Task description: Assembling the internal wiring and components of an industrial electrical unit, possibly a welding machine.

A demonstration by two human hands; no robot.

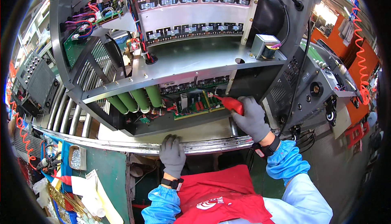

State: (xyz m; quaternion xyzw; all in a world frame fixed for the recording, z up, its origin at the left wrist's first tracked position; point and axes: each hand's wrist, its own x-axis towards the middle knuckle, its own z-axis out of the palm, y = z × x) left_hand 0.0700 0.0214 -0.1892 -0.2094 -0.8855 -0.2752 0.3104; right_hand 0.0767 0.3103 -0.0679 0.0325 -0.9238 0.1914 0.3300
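My right hand [251,119], in a grey glove, is closed round a red squeeze bottle [233,104]. Its narrow tip points left, over the right end of a green circuit board [197,107] in the lower bay of a large dark metal cabinet [183,63]. Whether the tip touches the board I cannot tell. My left hand [172,155], also gloved, lies with fingers stretched out over the metal rail [207,146] in front of the cabinet and holds nothing. Several green cylinders [140,98] stand left of the board.
Rollers [75,118] run beneath and left of the cabinet. A bench [108,175] at lower left bears a box of small metal parts [76,159], papers and another red bottle [63,179]. A second machine [317,89] stands at right, near a coiled red hose [360,61]. A black cable [299,77] hangs beside the cabinet.
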